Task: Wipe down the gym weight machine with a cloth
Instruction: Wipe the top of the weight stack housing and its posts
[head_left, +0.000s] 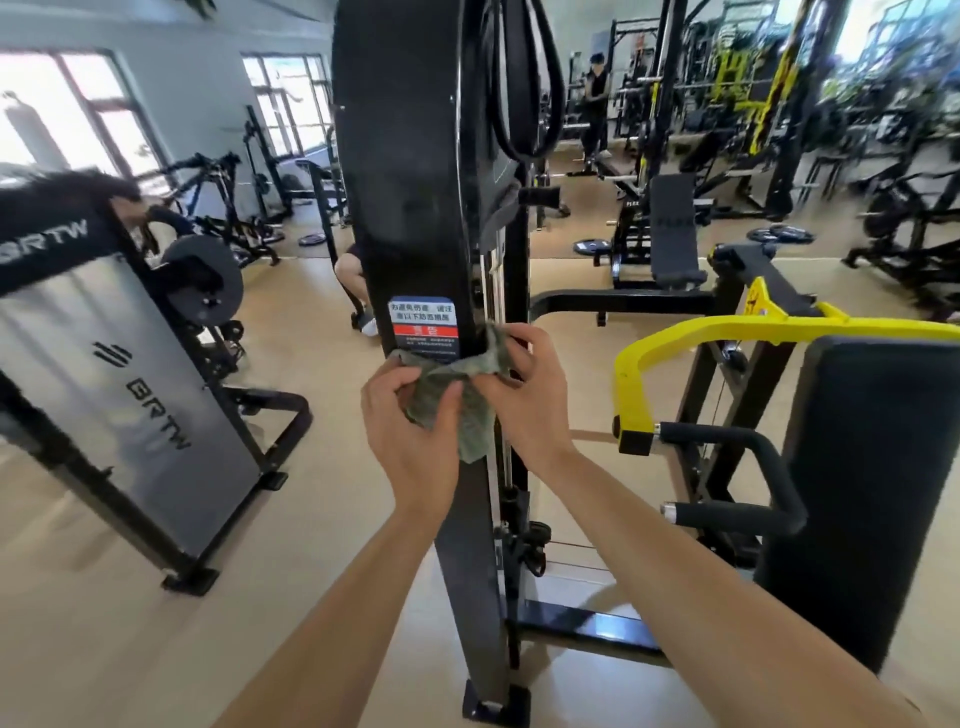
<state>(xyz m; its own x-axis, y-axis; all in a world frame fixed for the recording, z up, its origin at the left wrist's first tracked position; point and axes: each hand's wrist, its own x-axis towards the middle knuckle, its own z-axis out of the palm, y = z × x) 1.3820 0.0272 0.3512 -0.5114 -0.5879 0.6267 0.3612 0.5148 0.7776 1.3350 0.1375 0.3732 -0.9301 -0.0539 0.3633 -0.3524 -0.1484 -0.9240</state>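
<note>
Head view: crumpled grey-green cloth (447, 395), frayed.

Tan floor (322, 519), grey wall (197, 78), 2 bright windows (78, 114) upper left, black racks (779, 104) upper right, weight plates (592, 246) mid-frame.

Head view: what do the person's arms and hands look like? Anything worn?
The left hand and right hand are bare, with no gloves, rings or watch visible. The left forearm and right forearm are also uncovered, with no sleeve showing before the frame edge and no bands or markings.
</note>
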